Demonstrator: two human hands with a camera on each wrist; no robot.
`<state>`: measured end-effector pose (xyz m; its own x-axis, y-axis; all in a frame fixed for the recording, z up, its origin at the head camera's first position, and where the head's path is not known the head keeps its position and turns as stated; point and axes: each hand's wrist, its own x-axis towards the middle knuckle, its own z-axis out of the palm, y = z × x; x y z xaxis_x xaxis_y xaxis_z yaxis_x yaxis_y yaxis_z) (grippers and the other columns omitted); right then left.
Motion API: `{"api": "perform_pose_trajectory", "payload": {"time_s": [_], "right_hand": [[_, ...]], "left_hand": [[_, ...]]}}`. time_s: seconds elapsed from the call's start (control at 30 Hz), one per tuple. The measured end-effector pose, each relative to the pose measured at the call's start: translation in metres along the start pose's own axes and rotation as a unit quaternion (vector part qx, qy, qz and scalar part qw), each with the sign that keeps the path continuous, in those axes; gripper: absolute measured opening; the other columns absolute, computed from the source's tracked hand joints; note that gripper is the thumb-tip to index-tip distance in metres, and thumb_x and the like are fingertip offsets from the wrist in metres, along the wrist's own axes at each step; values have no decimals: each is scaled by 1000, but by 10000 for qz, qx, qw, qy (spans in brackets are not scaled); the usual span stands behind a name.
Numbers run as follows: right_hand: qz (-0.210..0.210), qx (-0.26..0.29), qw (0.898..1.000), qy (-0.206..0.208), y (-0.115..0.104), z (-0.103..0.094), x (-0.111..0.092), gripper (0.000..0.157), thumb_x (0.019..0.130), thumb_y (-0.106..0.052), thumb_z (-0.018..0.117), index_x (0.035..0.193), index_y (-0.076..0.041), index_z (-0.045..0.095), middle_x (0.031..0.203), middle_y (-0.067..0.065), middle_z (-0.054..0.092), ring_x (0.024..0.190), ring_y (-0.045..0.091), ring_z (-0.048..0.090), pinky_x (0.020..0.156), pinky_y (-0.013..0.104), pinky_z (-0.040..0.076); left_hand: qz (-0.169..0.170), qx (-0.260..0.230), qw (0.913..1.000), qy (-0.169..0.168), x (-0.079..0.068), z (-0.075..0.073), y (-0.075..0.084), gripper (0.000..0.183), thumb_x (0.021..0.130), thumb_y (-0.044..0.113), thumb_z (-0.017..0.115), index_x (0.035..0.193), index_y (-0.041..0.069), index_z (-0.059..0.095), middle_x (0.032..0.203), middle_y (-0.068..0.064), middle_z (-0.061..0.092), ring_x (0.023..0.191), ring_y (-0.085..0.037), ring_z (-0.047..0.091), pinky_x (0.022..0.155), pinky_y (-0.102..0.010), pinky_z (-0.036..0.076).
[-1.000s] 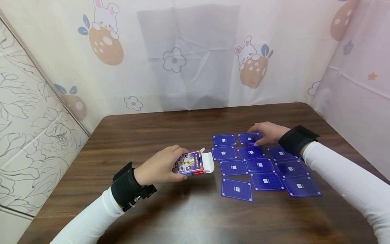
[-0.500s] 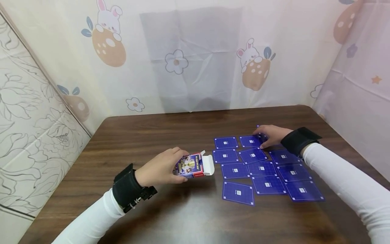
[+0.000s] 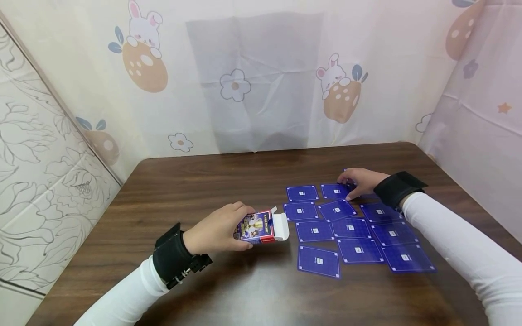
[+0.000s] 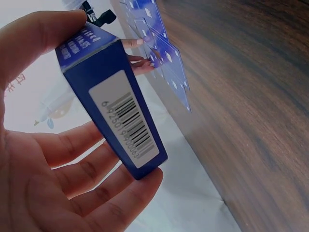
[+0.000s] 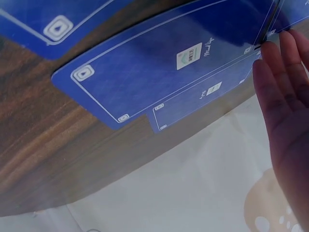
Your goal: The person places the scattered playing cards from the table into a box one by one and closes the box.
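My left hand (image 3: 219, 229) grips a small blue and red card box (image 3: 254, 227) between thumb and fingers. Its white end flap (image 3: 280, 226) stands open toward the cards. A barcode label (image 4: 126, 120) fills the box's near end in the left wrist view. Blue-backed playing cards lie face down in rows to the right. My right hand (image 3: 363, 181) is over the back right of these rows, fingertips down on a card (image 3: 351, 186) it mostly covers. In the right wrist view its fingers (image 5: 270, 79) reach almost straight to the card edges.
A brown wooden table (image 3: 195, 181) carries everything. One card (image 3: 318, 261) lies at the front left of the layout, and overlapping cards (image 3: 408, 258) sit at the front right. Behind the table hangs a pale printed cloth (image 3: 277, 113).
My right hand has shifted slightly right along the back row, bringing the card under its fingers beside its neighbour. My left hand keeps holding the box in nearly the same place.
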<state>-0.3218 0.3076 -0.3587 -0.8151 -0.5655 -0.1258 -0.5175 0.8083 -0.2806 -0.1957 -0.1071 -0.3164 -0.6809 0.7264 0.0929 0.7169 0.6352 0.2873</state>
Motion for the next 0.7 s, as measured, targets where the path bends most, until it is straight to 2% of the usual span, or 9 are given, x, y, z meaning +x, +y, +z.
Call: {"api": "perform_pose_trajectory", "payload": {"time_s": [0.3, 0.53, 0.7], "right_hand": [[73, 217, 9997, -7, 7, 7, 2, 51, 66, -31, 78, 101, -2, 54, 92, 6, 53, 86, 24, 48, 79, 45, 40], [-45, 97, 9997, 236, 6, 7, 1, 51, 62, -30, 81, 98, -4, 55, 93, 7, 52, 88, 26, 47, 79, 45, 38], [164, 415, 9985, 328, 8, 6, 1, 52, 64, -30, 80, 98, -5, 51, 88, 5, 52, 82, 24, 48, 75, 43, 41]], "left_hand": [[-29, -3, 9999, -141, 0, 2, 2, 66, 69, 38, 74, 122, 9, 47, 99, 3, 49, 83, -10, 46, 72, -24, 42], [-38, 31, 9999, -137, 1, 5, 0, 67, 69, 40, 74, 122, 10, 47, 100, 3, 49, 84, -10, 46, 72, -24, 42], [-59, 38, 9999, -71, 2, 3, -2, 67, 69, 40, 74, 122, 9, 47, 99, 3, 49, 83, -9, 45, 71, -24, 42]]}}
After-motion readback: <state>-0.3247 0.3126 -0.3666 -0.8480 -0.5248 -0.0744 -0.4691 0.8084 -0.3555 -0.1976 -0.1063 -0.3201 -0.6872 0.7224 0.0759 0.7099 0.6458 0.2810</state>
